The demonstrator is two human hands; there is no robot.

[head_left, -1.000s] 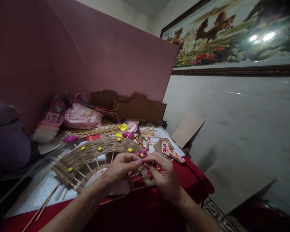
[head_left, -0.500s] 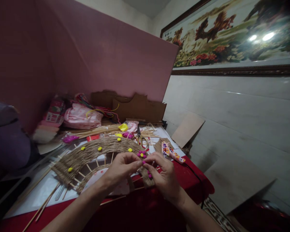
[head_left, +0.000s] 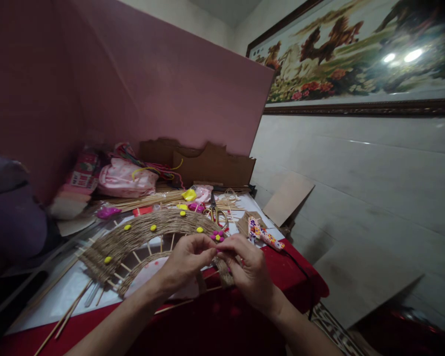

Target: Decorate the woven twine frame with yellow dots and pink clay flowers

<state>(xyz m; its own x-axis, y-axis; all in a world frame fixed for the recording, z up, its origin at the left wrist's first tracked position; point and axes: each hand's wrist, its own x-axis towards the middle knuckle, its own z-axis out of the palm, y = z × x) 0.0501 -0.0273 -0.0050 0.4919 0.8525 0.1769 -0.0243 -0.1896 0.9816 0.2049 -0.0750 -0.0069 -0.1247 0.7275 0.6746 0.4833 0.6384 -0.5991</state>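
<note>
Purple shows where the fingertips meet: a small purple piece (head_left: 218, 250), mostly hidden, is pinched by the left hand (head_left: 193, 253) and the right hand (head_left: 244, 264) together. Each hand is nearly closed, thumb brought to forefinger, the tips of the two meeting; which bears more of the hold cannot be told. The piece is at the right part of the woven twine band (head_left: 166, 223), just below the purple-and-yellow flower (head_left: 217, 236) in the view. It looks soft, so light, even pressure from the thumbs and forefingers should shape it better than a hard squeeze, which could flatten or tear it. Small turns between pinches would help even out its edge, and the flower's petals make a handy gauge for size. The wrists do best raised clear of the band and its thin sticks (head_left: 125, 267), which could bend or snag. The scissors (head_left: 215, 214) and a flower-patterned glue gun (head_left: 267, 238) lie on the desk (head_left: 296, 272), apart from both hands.
</note>
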